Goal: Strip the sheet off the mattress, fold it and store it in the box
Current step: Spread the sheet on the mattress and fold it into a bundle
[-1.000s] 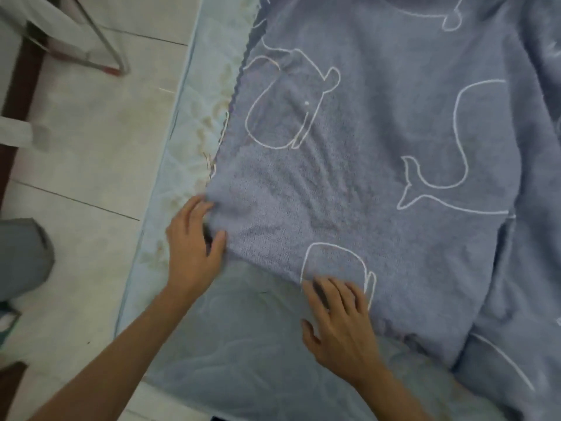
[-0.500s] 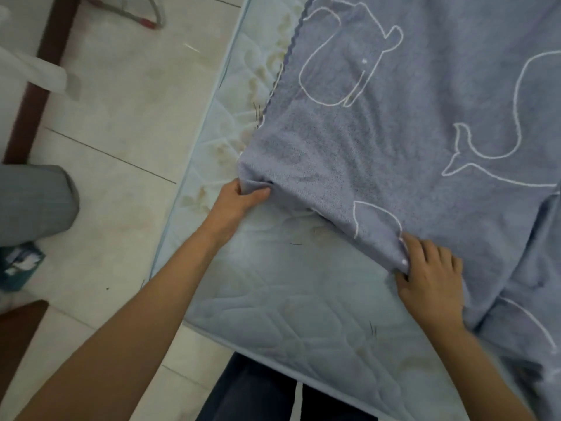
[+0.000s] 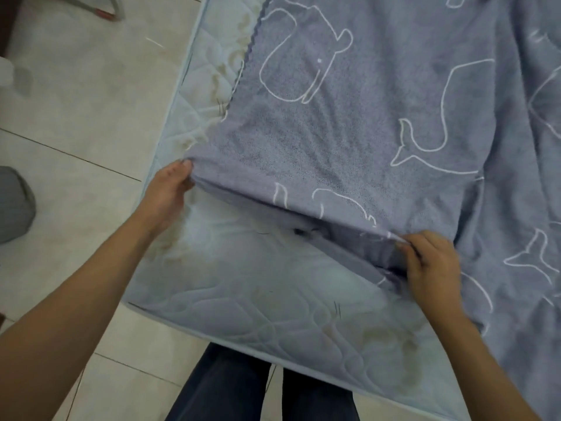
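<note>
A grey-blue sheet (image 3: 358, 129) with white whale outlines lies over the upper and right parts of a pale blue quilted mattress (image 3: 273, 305). My left hand (image 3: 170, 192) pinches the sheet's near left corner. My right hand (image 3: 431, 265) grips the sheet's near edge further right, where the cloth bunches in folds. Between the two hands the edge is lifted and stretched a little above the bare, stained mattress. No box is in view.
White tiled floor (image 3: 76, 117) runs along the mattress's left side and near end. A grey object (image 3: 15, 205) sits at the left edge. A metal frame leg (image 3: 103, 13) shows at the top left. My dark trouser legs (image 3: 243, 387) stand against the mattress's near edge.
Both hands went from lying flat on the sheet's edge to gripping it. The edge has been pulled up and back, baring more of the mattress near me.
</note>
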